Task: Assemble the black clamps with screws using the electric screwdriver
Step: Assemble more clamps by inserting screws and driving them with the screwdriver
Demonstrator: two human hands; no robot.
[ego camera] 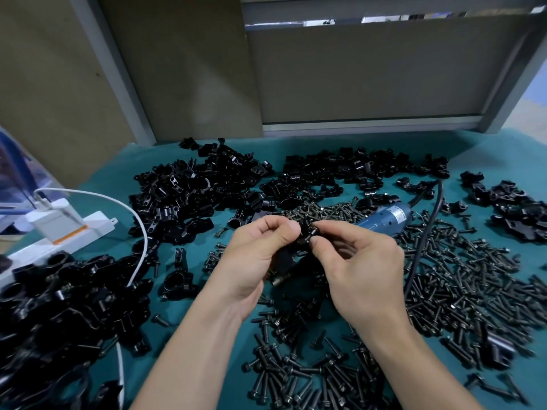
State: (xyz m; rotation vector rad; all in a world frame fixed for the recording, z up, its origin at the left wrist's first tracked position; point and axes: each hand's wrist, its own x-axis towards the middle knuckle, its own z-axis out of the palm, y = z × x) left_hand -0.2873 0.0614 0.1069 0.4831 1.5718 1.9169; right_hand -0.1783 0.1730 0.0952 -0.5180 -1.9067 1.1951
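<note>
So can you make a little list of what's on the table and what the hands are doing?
left hand: pinches a black clamp
right hand: pinches the same clamp
electric screwdriver: lying on the table, not held
screws: loose, scattered right and near
other clamps: piled left and far
table: teal cover

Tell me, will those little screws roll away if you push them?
Probably only a bit: the screws have wide heads, so they'd likely curve round, not run straight. Piled thick on the green mat, they'd mostly jam together.
</note>
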